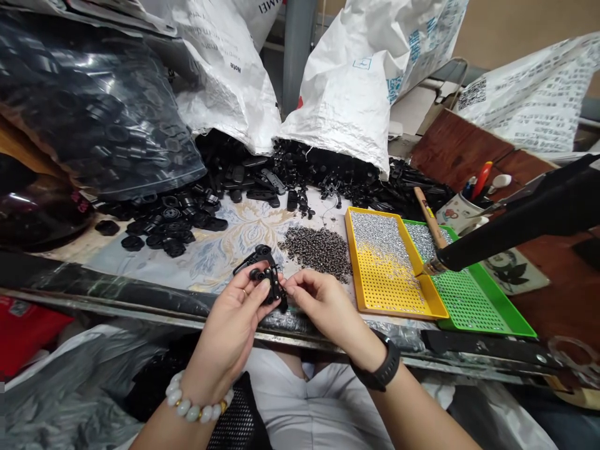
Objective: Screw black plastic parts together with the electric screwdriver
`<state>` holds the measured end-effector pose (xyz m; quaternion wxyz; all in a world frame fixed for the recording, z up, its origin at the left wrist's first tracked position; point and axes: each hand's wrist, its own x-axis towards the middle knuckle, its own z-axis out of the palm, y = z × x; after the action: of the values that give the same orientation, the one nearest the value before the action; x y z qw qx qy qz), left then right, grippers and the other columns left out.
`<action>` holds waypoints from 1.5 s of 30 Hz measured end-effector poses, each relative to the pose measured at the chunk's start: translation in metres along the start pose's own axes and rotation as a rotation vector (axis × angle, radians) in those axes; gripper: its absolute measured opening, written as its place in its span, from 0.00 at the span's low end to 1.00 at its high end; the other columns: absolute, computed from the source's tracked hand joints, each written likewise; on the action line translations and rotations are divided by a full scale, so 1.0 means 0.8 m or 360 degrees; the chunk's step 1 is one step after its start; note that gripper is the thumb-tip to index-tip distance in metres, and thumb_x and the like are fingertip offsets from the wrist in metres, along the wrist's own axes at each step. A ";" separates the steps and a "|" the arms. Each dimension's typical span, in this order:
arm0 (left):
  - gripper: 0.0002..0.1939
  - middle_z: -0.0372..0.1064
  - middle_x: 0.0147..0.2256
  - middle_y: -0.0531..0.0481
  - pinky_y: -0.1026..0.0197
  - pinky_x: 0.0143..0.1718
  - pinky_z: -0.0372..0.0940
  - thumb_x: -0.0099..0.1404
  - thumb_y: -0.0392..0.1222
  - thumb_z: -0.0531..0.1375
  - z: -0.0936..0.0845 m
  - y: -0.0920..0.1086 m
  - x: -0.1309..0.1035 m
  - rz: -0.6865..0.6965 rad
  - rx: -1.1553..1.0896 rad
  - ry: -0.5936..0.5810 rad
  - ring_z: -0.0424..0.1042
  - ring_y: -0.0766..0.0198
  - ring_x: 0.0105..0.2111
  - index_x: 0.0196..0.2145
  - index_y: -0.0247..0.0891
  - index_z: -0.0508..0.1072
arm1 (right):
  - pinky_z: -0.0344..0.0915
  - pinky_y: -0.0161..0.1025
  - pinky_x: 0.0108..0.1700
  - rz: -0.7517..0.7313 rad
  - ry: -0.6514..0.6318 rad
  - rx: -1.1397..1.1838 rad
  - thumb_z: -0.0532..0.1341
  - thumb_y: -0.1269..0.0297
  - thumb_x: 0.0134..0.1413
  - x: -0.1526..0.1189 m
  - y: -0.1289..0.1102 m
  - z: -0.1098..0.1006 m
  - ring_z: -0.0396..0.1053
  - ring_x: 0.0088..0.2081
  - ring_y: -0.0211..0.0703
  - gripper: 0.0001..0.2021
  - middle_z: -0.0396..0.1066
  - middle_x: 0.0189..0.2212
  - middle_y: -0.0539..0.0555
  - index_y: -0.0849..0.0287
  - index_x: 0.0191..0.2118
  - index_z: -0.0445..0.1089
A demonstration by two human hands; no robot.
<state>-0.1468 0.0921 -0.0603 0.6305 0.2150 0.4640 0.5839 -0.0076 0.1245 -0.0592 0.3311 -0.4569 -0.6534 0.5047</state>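
Note:
My left hand (241, 306) is closed round a black plastic assembly (266, 275) with an arm, round knobs and small shiny dots, held just above the table's front edge. My right hand (323, 306) meets it from the right, thumb and forefinger pinched together at its side. Whatever sits between those fingertips is too small to make out. Just beyond the hands lies a heap of small dark metal pieces (319, 250). To the right, a yellow tray (398, 300) holds many tiny silvery pieces, gathered mostly at its far end.
A green tray (482, 306) adjoins the yellow one, under a black-sleeved tool (510, 219). A wooden-handled tool (429, 215) and a cup of pens (454, 212) stand behind. White sacks (347, 100) spill black parts (262, 181). Round black parts (173, 219) lie left, by a clear bag (103, 119).

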 end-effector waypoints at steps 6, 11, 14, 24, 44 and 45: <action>0.15 0.73 0.35 0.51 0.66 0.36 0.68 0.56 0.39 0.64 0.003 -0.004 0.003 0.0033 -0.0038 0.0089 0.71 0.67 0.37 0.41 0.40 0.69 | 0.61 0.33 0.34 -0.0060 0.0179 -0.0096 0.55 0.66 0.55 -0.009 0.005 0.013 0.64 0.29 0.36 0.07 0.69 0.27 0.50 0.60 0.29 0.68; 0.14 0.74 0.34 0.51 0.67 0.37 0.68 0.55 0.38 0.65 0.004 -0.011 0.004 0.0027 -0.0148 0.0117 0.72 0.67 0.37 0.40 0.39 0.69 | 0.61 0.34 0.36 -0.0212 0.0365 -0.0158 0.55 0.67 0.57 -0.017 0.015 0.025 0.66 0.32 0.37 0.06 0.69 0.29 0.52 0.60 0.31 0.67; 0.14 0.74 0.34 0.51 0.67 0.36 0.68 0.54 0.39 0.65 0.008 -0.013 0.003 0.0035 -0.0200 0.0162 0.72 0.68 0.36 0.39 0.38 0.69 | 0.61 0.33 0.35 -0.0274 0.0455 -0.0213 0.54 0.68 0.58 -0.019 0.020 0.032 0.66 0.31 0.36 0.07 0.68 0.29 0.51 0.59 0.31 0.67; 0.11 0.72 0.32 0.54 0.68 0.35 0.67 0.52 0.40 0.67 0.024 -0.019 -0.005 0.0133 -0.0272 0.0195 0.72 0.68 0.35 0.34 0.39 0.71 | 0.62 0.34 0.38 -0.0407 0.0705 -0.0234 0.53 0.70 0.59 -0.029 0.032 0.051 0.67 0.34 0.37 0.06 0.69 0.31 0.52 0.58 0.33 0.66; 0.30 0.49 0.63 0.55 0.65 0.45 0.62 0.65 0.51 0.52 0.008 -0.018 -0.014 0.0177 0.0414 -0.0342 0.54 0.61 0.59 0.62 0.61 0.45 | 0.54 0.33 0.31 0.0305 -0.0147 0.1151 0.68 0.53 0.39 -0.017 -0.008 0.003 0.54 0.26 0.32 0.16 0.59 0.22 0.47 0.60 0.21 0.69; 0.30 0.49 0.63 0.53 0.64 0.47 0.61 0.66 0.51 0.51 0.008 -0.017 -0.015 0.0217 0.0463 -0.0355 0.54 0.61 0.60 0.63 0.59 0.43 | 0.55 0.33 0.31 0.0329 -0.0151 0.1185 0.69 0.53 0.39 -0.019 -0.008 0.005 0.54 0.25 0.32 0.16 0.59 0.22 0.47 0.61 0.22 0.68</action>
<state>-0.1324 0.0799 -0.0645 0.5994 0.3981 0.4550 0.5245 -0.0069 0.1085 -0.0537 0.3911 -0.3450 -0.3907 0.7585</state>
